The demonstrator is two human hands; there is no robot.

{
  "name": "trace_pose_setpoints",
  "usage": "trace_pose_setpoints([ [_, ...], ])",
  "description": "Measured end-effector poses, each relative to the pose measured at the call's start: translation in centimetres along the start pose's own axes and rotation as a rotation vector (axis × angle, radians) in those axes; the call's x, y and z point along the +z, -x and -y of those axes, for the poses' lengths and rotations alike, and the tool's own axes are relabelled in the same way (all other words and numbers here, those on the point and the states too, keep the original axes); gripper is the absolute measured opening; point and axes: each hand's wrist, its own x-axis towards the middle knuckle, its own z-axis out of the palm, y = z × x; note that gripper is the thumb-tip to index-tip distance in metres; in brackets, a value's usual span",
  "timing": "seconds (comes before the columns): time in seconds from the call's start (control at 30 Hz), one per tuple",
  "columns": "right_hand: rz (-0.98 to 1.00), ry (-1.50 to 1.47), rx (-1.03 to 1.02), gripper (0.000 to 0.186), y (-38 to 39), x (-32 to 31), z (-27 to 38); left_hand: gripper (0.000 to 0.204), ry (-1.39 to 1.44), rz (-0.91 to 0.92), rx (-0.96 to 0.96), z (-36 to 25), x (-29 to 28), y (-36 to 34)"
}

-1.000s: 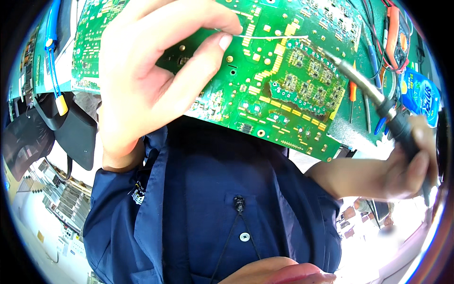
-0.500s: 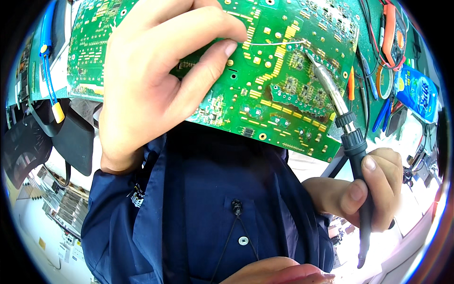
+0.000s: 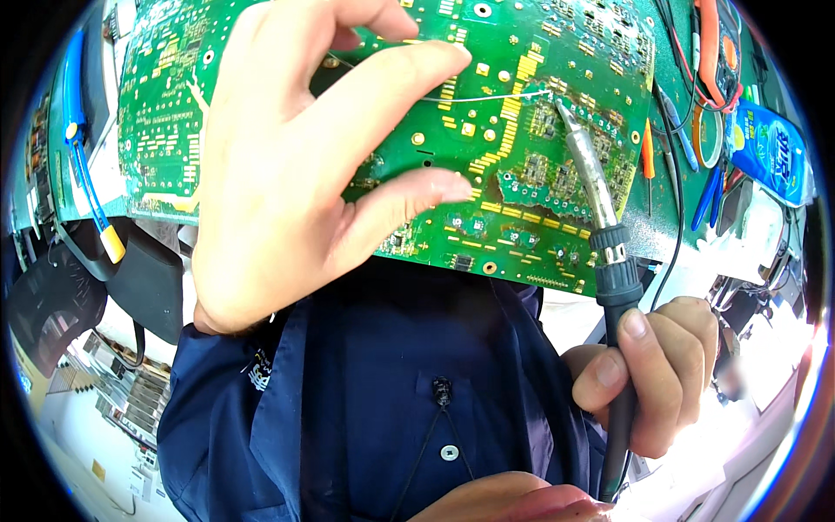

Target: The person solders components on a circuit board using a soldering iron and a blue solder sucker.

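From the head view I see my left hand (image 3: 296, 165) raised in front of a large green circuit board (image 3: 539, 148) that lies on the bench (image 3: 670, 235). Its thumb and forefinger are pinched together on a thin strand of solder wire (image 3: 487, 97), which runs rightward across the board toward a cluster of small components. The other fingers (image 3: 409, 196) are spread loosely below, apart from the wire.

My right hand (image 3: 652, 383) sits lower right, clamped around the black handle of a soldering iron (image 3: 609, 261). The iron stands nearly upright, tilted slightly left, its metal shaft rising over the board's lower edge. Its tip meets the board just beside the free end of the wire; I cannot tell whether tip and wire actually touch.

A second green board (image 3: 156, 122) lies to the left, partly behind my left hand. Along the left edge hangs a blue tool with a yellow tip (image 3: 87, 174). To the right of the main board I see orange-handled pliers (image 3: 709, 52), a blue packet (image 3: 770, 148) and a few slim tools with blue handles (image 3: 709, 191). My dark blue shirt (image 3: 383, 400) fills the lower middle.
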Motion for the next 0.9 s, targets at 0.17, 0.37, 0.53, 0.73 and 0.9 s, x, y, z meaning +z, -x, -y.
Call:
trace_pose_setpoints([
  [0.17, -0.041, 0.054, 0.031, 0.019, -0.3, 0.8, 0.9, 0.062, -0.122, 0.066, 0.069, 0.0, -0.2, -0.4],
  [0.37, -0.055, 0.086, 0.097, 0.020, -0.7, 1.3, 1.5, 0.066, -0.162, 0.140, 0.093, 0.8, -0.1, -0.5],
  [0.53, -0.036, 0.102, 0.148, 0.020, -0.8, 1.4, 2.2, 0.069, -0.191, 0.193, 0.113, 1.7, -0.1, 0.1],
  [0.73, 0.043, 0.132, 0.237, 0.023, -1.1, 1.2, 3.7, 0.073, -0.217, 0.251, 0.176, 2.6, -0.2, -1.1],
  [0.9, 0.171, 0.117, 0.342, 0.027, -1.9, 0.4, 5.1, 0.072, -0.118, 0.336, -0.036, 0.2, -1.0, -1.1],
])
